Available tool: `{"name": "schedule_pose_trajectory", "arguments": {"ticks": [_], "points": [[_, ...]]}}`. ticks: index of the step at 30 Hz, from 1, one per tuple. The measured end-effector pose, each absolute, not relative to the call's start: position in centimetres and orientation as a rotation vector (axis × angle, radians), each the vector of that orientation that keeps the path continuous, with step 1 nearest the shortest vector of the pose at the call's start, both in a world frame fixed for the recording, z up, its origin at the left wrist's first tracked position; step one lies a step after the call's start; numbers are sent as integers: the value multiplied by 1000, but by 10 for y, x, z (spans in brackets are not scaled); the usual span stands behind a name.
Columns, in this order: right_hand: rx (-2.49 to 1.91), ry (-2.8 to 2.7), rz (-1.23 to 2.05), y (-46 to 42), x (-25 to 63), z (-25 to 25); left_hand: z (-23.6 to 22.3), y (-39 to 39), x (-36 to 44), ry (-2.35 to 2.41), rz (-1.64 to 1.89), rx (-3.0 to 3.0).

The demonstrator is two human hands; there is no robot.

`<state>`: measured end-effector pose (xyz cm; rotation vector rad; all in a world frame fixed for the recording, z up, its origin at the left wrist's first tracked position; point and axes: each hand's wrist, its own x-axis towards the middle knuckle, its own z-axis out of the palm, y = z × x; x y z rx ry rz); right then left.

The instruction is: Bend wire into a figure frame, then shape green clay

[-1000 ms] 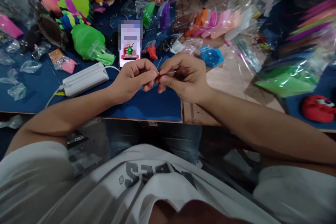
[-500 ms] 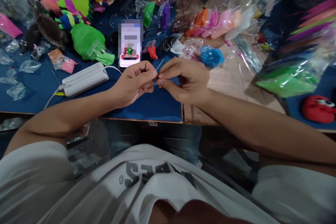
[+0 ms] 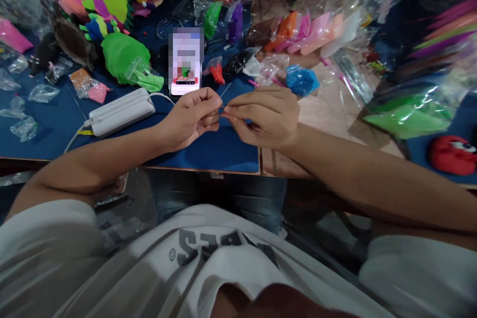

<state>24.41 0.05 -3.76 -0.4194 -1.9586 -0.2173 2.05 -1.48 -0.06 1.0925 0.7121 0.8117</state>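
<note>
Above the table's front part, my left hand (image 3: 197,118) is closed, its thumb and forefinger pinched together. Facing it, my right hand (image 3: 266,115) is closed too, fingertips pinched and nearly touching the left ones. Between them the fingers hold a thin wire (image 3: 225,91), of which only a faint pale piece shows above the fingertips; the rest is hidden. Just behind my left hand a lit phone (image 3: 185,67) stands upright, showing a small green and red figure, partly blurred out. A small bag of red clay (image 3: 216,71) lies beyond the fingertips.
A white power bank (image 3: 122,112) with cables lies to the left. Behind it rests a big green clay lump (image 3: 124,59). Blue clay in a bag (image 3: 302,79) and several bagged colours fill the back. A red clay head (image 3: 451,154) sits at the right edge.
My right hand has turned slightly, its fingers curling over more. Less of the wire shows between the fingertips. My left hand stays almost where it was.
</note>
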Motion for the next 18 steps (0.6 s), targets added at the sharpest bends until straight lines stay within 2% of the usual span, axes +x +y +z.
{"name": "schedule_pose_trajectory", "arguments": {"ticks": [3, 9, 18], "points": [[-455, -1933, -168, 0, 248, -39, -4, -11, 19, 758, 867, 1174], [-786, -1993, 263, -2, 257, -40, -13, -1, 14, 815, 1005, 1471], [-723, -1884, 402, -3, 250, -42, -13, 2, 10, 841, 993, 1603]]}}
